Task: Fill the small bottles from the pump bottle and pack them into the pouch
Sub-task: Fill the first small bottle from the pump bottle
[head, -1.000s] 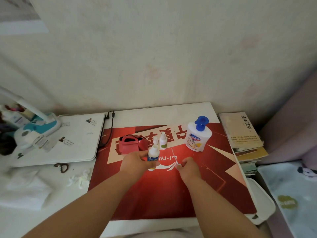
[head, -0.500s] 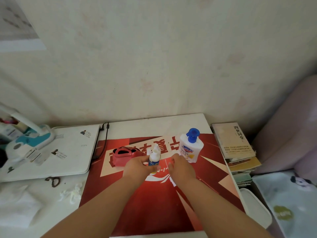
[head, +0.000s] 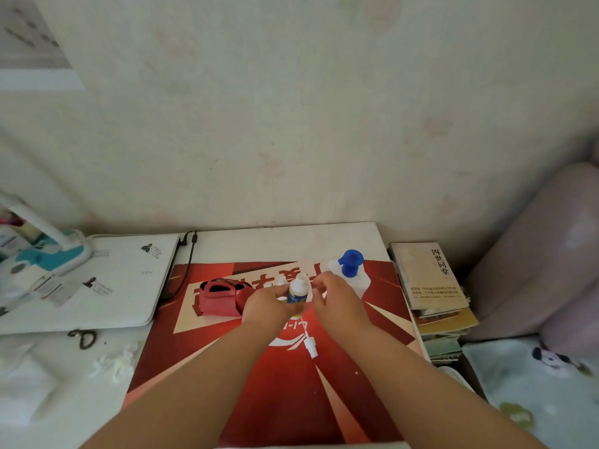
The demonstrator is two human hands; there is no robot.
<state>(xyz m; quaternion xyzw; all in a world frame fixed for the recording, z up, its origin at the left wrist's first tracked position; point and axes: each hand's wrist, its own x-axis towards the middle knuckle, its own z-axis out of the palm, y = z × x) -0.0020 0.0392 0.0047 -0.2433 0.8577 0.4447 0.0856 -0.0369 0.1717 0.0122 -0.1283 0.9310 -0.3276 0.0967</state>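
Early stage; left hand (head: 265,303) grips uncapped small bottle (head: 298,288); spray cap (head: 310,345) lies on mat (head: 291,400); right hand (head: 337,303) curled alongside, hold unclear; pump bottle (head: 350,265) behind; filling, packing pouch (head: 220,298) remain

One camera sits on the person's head and looks forward and down. The wall (head: 291,124) fills the top half of the picture, and the table (head: 275,244) lies below it. Both arms come in from the bottom edge, so the camera is close above them. The left hand (head: 264,306) and right hand (head: 340,303) meet near the middle, by the small bottle (head: 297,291). The view is wide (its edges look bent), so the books (head: 431,277) on the right and the white laptop (head: 123,286) on the left fit in.
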